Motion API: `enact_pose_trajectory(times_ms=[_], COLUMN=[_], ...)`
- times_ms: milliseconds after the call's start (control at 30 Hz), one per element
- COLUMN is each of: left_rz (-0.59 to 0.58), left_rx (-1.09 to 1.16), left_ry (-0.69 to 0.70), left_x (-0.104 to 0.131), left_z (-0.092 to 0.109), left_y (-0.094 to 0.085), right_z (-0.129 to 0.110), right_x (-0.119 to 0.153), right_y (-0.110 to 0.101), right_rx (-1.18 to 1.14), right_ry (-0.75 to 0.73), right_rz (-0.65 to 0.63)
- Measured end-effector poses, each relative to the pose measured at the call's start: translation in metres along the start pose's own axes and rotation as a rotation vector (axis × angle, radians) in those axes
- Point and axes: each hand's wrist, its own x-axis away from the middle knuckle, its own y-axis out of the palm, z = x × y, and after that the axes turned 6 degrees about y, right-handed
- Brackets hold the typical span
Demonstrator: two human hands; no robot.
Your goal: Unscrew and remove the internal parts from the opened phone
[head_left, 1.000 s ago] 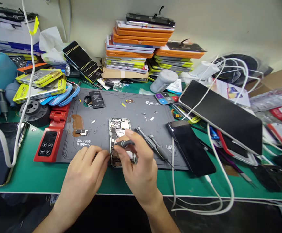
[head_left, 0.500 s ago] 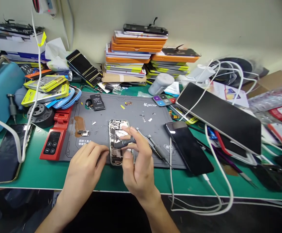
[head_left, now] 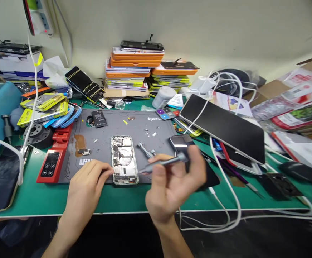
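An opened phone lies on the grey mat, its inner parts showing. My left hand is closed at the phone's lower left edge, thumb and finger pressed together; whether anything is between them is too small to tell. Held above the mat's right front, my right hand grips a grey screwdriver between thumb and fingers, its tip pointing left toward the phone. More screwdrivers lie right of the phone, partly hidden by that hand. A black battery rests behind the phone.
At the left stands a red device with buttons. A dark phone and a large tablet lie at the right, with white cables across the green table. Stacked boxes stand at the back.
My right hand has moved right, off the phone, and the screwdriver now points left. The phone's inside is uncovered. My left hand stays at its edge. The camera view has shifted.
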Motion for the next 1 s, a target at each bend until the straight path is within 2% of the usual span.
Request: enact_pose_trajectory(times_ms=[67, 100, 200, 300, 333, 433, 533, 633, 733, 833, 900, 1000], left_rz=[0.011, 0.018, 0.047, 0.073, 0.078, 0.084, 0.087, 0.095, 0.103, 0.104, 0.116, 0.107], left_rx=[-0.040, -0.062, -0.110, -0.139, -0.145, -0.156, -0.167, -0.161, -0.150, -0.143, -0.130, -0.109], left_ry=[0.007, 0.015, 0.046, 0.028, 0.020, 0.025, 0.057, 0.068, 0.066, 0.058, 0.055, 0.056], left_x=[0.000, 0.000, -0.002, -0.002, -0.002, -0.002, -0.001, -0.001, -0.002, -0.002, -0.001, 0.001], left_z=[0.000, -0.001, -0.003, -0.006, -0.007, -0.008, -0.008, -0.007, -0.006, -0.004, -0.004, -0.004], left_y=[0.000, 0.000, 0.002, 0.005, 0.005, 0.007, 0.008, 0.008, 0.007, 0.006, 0.006, 0.006], right_z=[0.002, 0.004, 0.011, 0.023, 0.026, 0.034, 0.034, 0.030, 0.027, 0.027, 0.025, 0.016], right_x=[-0.017, -0.027, -0.055, -0.070, -0.072, -0.071, -0.066, -0.061, -0.057, -0.054, -0.052, -0.044], right_y=[-0.018, -0.029, -0.060, -0.076, -0.078, -0.075, -0.068, -0.057, -0.043, -0.032, -0.028, -0.025], right_rx=[0.103, 0.186, 0.474, 0.761, 0.803, 0.845, 0.865, 0.862, 0.900, 0.929, 0.883, 0.653], right_ry=[0.041, 0.074, 0.183, 0.099, 0.076, 0.050, 0.009, -0.099, -0.180, -0.177, -0.164, -0.105], right_rz=[0.124, 0.119, -0.130, -0.407, -0.460, -0.508, -0.447, -0.400, -0.479, -0.508, -0.433, -0.227])
